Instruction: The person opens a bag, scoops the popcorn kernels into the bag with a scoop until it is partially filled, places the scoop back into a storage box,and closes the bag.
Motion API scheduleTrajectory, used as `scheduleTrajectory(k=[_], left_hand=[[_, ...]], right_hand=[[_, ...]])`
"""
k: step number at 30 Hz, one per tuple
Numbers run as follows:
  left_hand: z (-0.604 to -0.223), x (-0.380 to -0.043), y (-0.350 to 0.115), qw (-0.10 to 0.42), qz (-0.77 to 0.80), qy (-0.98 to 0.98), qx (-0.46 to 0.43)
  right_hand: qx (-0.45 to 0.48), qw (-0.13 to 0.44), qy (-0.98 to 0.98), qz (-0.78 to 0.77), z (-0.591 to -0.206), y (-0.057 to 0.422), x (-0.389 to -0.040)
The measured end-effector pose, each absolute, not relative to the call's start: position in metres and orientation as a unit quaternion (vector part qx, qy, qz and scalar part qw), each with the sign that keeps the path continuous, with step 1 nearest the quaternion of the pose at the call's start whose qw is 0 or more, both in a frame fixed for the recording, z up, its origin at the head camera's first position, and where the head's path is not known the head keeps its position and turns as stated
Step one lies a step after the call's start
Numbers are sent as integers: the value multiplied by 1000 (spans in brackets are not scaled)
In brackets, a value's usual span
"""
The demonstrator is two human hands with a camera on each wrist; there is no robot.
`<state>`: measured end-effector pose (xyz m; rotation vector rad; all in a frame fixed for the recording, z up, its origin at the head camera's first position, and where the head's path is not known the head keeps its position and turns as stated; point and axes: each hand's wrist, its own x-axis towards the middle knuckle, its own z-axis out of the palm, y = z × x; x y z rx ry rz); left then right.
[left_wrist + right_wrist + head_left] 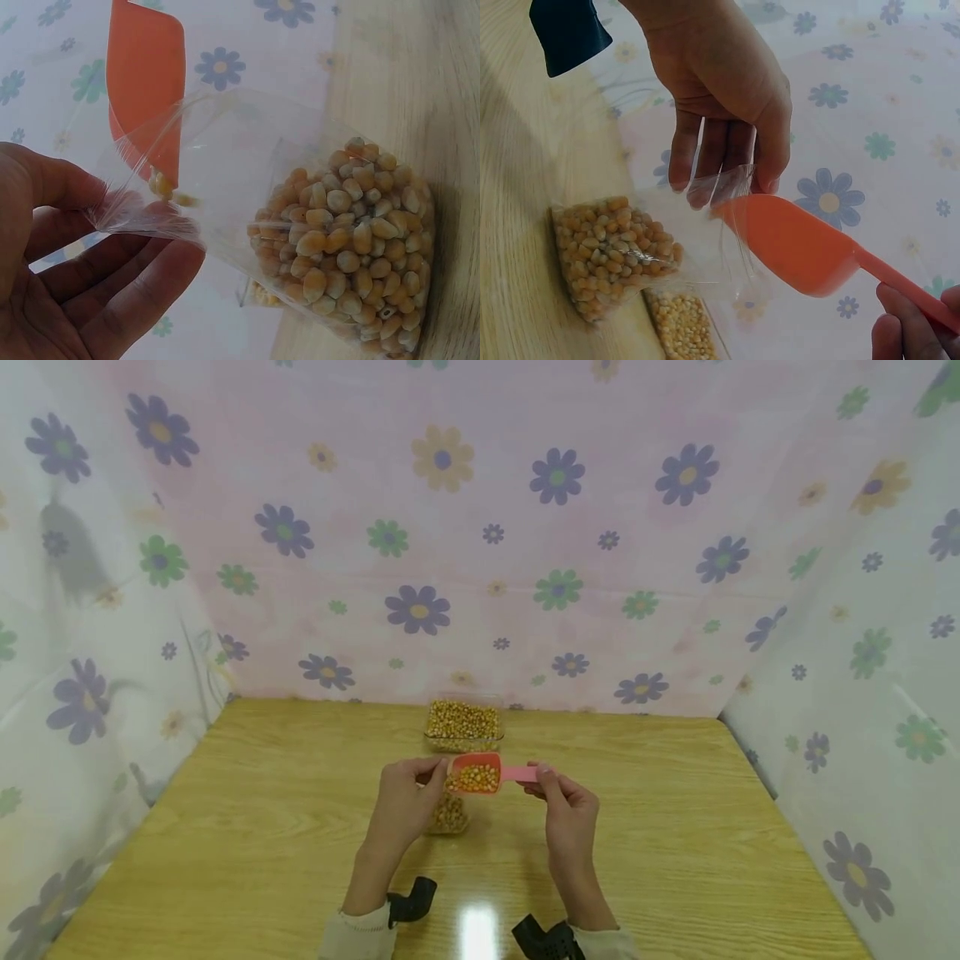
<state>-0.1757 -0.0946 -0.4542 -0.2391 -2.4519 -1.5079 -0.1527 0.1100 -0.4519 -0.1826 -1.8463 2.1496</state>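
My left hand (405,797) pinches the top edge of a clear plastic bag (217,142), its thumb and fingers gathering the film. The bag stands on the table with a heap of corn kernels (345,247) in its lower part. My right hand (572,810) grips the handle of an orange-pink scoop (477,773), which is loaded with kernels. In the right wrist view the scoop (795,244) tilts down toward the left, its lip inside the bag's mouth. A few kernels (165,186) show at that lip in the left wrist view.
Behind the scoop, a clear rectangular container (465,743) full of corn kernels stands near the back of the wooden table (285,793). Flowered cloth (480,560) hangs behind and along both sides. Black straps with camera mounts (412,900) sit on both wrists.
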Motion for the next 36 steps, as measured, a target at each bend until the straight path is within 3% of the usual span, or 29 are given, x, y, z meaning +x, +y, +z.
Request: scheduleTrajectory(k=[20, 36], left_hand=[[-455, -176, -94, 123, -509, -848, -74], [-455, -175, -92, 122, -508, -849, -76]], right_hand=[[-35, 156, -681, 715, -447, 112, -147], [17, 214, -723, 657, -437, 109, -136]])
